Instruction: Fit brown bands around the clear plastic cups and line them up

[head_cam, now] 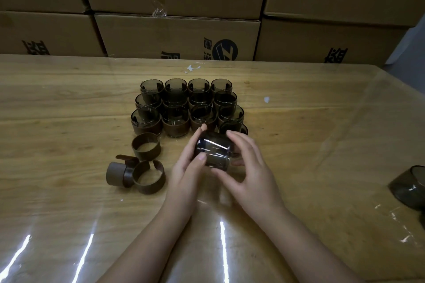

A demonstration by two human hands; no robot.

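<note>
Both hands grip one clear cup tipped on its side, the left hand curled round its left wall and the right hand round its right. It is held just in front of the banded cups lined up on the table, with loose brown bands lying to the left.

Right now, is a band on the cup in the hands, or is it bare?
Bare: the cup shows only glossy wall between the left hand and right hand; loose bands lie left of it.
</note>
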